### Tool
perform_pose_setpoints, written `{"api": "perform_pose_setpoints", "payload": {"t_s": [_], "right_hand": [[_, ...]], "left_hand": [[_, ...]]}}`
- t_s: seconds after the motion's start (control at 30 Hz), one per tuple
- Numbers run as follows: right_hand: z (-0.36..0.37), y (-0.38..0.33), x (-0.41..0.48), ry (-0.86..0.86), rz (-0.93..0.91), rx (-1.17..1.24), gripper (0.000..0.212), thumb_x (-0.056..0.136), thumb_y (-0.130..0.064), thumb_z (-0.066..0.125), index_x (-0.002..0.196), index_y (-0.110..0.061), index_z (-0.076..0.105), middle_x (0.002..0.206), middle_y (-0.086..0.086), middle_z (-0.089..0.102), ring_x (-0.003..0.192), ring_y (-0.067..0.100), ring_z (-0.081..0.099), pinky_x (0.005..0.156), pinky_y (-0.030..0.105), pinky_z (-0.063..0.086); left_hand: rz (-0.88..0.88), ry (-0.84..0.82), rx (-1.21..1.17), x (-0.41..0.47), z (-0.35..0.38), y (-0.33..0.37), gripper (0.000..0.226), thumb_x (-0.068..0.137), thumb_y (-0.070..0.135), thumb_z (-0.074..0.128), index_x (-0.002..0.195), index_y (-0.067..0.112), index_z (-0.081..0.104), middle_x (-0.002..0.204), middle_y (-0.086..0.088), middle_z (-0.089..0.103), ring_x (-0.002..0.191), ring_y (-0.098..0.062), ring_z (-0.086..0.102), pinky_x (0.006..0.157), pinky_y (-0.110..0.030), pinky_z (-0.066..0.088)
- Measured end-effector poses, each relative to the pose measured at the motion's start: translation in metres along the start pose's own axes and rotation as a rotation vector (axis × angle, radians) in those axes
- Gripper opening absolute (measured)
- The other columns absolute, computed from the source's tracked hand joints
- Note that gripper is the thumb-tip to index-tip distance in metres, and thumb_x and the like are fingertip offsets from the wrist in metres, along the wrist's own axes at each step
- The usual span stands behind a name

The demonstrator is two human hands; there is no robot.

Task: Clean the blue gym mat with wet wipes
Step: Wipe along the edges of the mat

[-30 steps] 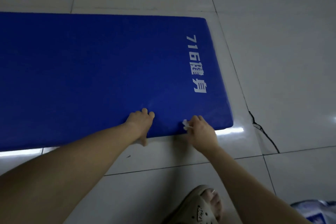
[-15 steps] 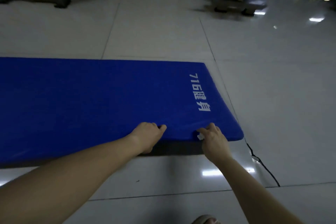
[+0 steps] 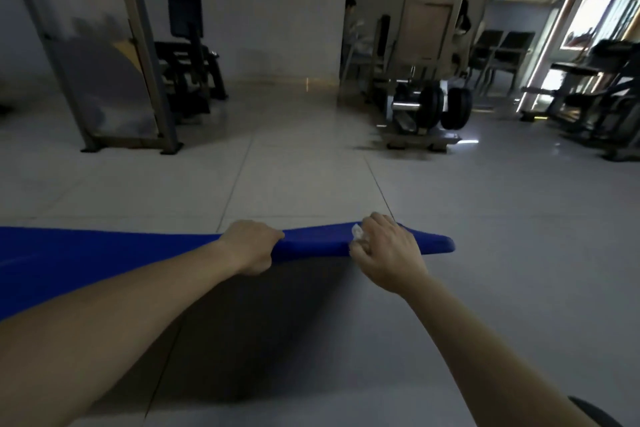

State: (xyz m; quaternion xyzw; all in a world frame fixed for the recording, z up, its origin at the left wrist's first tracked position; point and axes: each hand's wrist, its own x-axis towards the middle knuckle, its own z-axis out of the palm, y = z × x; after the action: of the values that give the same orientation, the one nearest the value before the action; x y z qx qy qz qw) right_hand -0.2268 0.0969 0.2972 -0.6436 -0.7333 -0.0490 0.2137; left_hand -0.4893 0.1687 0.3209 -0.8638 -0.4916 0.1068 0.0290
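Observation:
The blue gym mat [image 3: 104, 253] is lifted off the tiled floor at its near edge and seen almost edge-on, casting a dark shadow below. My left hand [image 3: 251, 246] grips that near edge, fingers curled over the top. My right hand [image 3: 388, 250] grips the same edge closer to the right corner, with a crumpled white wet wipe [image 3: 357, 233] pinched between its fingers and the mat. The mat's right corner [image 3: 440, 244] hangs free past my right hand.
Grey floor tiles [image 3: 311, 177] stretch ahead. A metal frame with a panel [image 3: 114, 80] and a black machine [image 3: 187, 55] stand at the back left. A weight machine with black plates [image 3: 436, 104] and more gym equipment [image 3: 595, 97] stand at the back right.
Both hands have raised the mat's near edge from the floor to about level with the view. The camera has tilted up, so the room behind now shows.

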Motion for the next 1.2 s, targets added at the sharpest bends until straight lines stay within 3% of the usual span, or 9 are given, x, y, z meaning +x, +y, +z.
{"api": "perform_pose_setpoints", "payload": {"t_s": [0.07, 0.17, 0.27, 0.43, 0.6, 0.9, 1.03, 1.1, 1.2], "right_hand": [[-0.016, -0.013, 0.005, -0.014, -0.056, -0.083, 0.044, 0.082, -0.074, 0.043, 0.093, -0.032, 0.036, 0.086, -0.016, 0.043, 0.074, 0.006, 0.046, 0.063, 0.028, 0.035], [-0.034, -0.029, 0.006, 0.027, -0.101, -0.168, 0.049, 0.082, -0.065, 0.064, 0.109, -0.034, 0.037, 0.094, -0.013, 0.055, 0.072, 0.010, 0.053, 0.062, 0.030, 0.039], [-0.057, -0.041, 0.006, 0.068, -0.096, -0.231, 0.029, 0.089, -0.059, 0.061, 0.095, -0.038, 0.042, 0.083, -0.013, 0.057, 0.067, 0.011, 0.050, 0.058, 0.028, 0.035], [-0.093, -0.038, -0.002, 0.100, -0.070, -0.183, 0.028, 0.091, -0.062, 0.055, 0.083, -0.037, 0.044, 0.067, -0.015, 0.049, 0.058, 0.003, 0.043, 0.050, 0.023, 0.025], [-0.115, -0.017, -0.015, 0.117, -0.006, -0.137, 0.037, 0.086, -0.069, 0.054, 0.079, -0.032, 0.054, 0.065, -0.011, 0.057, 0.059, 0.002, 0.052, 0.056, 0.028, 0.049], [-0.116, -0.008, -0.004, 0.021, 0.066, -0.110, 0.043, 0.081, -0.073, 0.061, 0.074, -0.031, 0.052, 0.069, -0.012, 0.059, 0.063, 0.008, 0.055, 0.055, 0.029, 0.044], [-0.123, -0.009, 0.026, -0.054, 0.094, -0.104, 0.048, 0.078, -0.072, 0.066, 0.096, -0.027, 0.062, 0.084, -0.008, 0.062, 0.077, 0.015, 0.060, 0.067, 0.034, 0.052], [-0.122, -0.009, 0.031, -0.026, 0.083, -0.130, 0.045, 0.078, -0.071, 0.067, 0.091, -0.028, 0.059, 0.080, -0.009, 0.059, 0.074, 0.015, 0.058, 0.060, 0.031, 0.045], [-0.119, 0.000, 0.027, -0.021, 0.057, -0.039, 0.041, 0.081, -0.067, 0.067, 0.088, -0.028, 0.056, 0.077, -0.011, 0.058, 0.072, 0.011, 0.057, 0.057, 0.030, 0.044]], "left_hand": [[-0.010, 0.009, -0.023, -0.012, -0.020, -0.009, 0.040, 0.091, 0.014, 0.051, 0.127, 0.029, 0.061, 0.115, -0.001, 0.068, 0.098, -0.022, 0.063, 0.088, -0.039, 0.054], [-0.030, 0.059, 0.004, -0.030, -0.049, -0.019, 0.031, 0.092, 0.014, 0.050, 0.115, 0.028, 0.065, 0.105, 0.002, 0.068, 0.091, -0.018, 0.062, 0.083, -0.037, 0.054], [-0.029, 0.113, 0.052, -0.044, -0.075, -0.020, 0.025, 0.094, 0.016, 0.050, 0.110, 0.027, 0.066, 0.099, 0.003, 0.067, 0.087, -0.018, 0.062, 0.081, -0.037, 0.054], [-0.015, 0.133, 0.066, -0.052, -0.115, -0.011, 0.030, 0.091, 0.014, 0.049, 0.108, 0.028, 0.070, 0.094, 0.002, 0.066, 0.084, -0.020, 0.060, 0.071, -0.035, 0.048], [0.021, 0.142, 0.077, -0.053, -0.147, 0.007, 0.031, 0.091, 0.018, 0.048, 0.110, 0.031, 0.068, 0.092, 0.004, 0.064, 0.083, -0.019, 0.060, 0.073, -0.036, 0.052], [-0.024, 0.174, 0.030, -0.049, -0.142, 0.014, 0.032, 0.091, 0.016, 0.049, 0.110, 0.029, 0.071, 0.097, 0.002, 0.068, 0.085, -0.019, 0.061, 0.070, -0.034, 0.050], [-0.023, 0.386, -0.105, -0.042, -0.125, 0.013, 0.021, 0.086, 0.011, 0.051, 0.098, 0.027, 0.059, 0.088, 0.004, 0.062, 0.076, -0.014, 0.055, 0.057, -0.029, 0.036], [0.055, 0.459, -0.270, -0.034, -0.107, 0.024, 0.018, 0.083, 0.016, 0.054, 0.096, 0.028, 0.056, 0.086, 0.009, 0.060, 0.076, -0.011, 0.055, 0.060, -0.029, 0.038], [0.137, 0.651, -0.242, -0.022, -0.084, 0.030, 0.008, 0.077, 0.036, 0.055, 0.080, 0.028, 0.055, 0.071, 0.012, 0.056, 0.065, -0.008, 0.052, 0.060, -0.028, 0.036]]}}
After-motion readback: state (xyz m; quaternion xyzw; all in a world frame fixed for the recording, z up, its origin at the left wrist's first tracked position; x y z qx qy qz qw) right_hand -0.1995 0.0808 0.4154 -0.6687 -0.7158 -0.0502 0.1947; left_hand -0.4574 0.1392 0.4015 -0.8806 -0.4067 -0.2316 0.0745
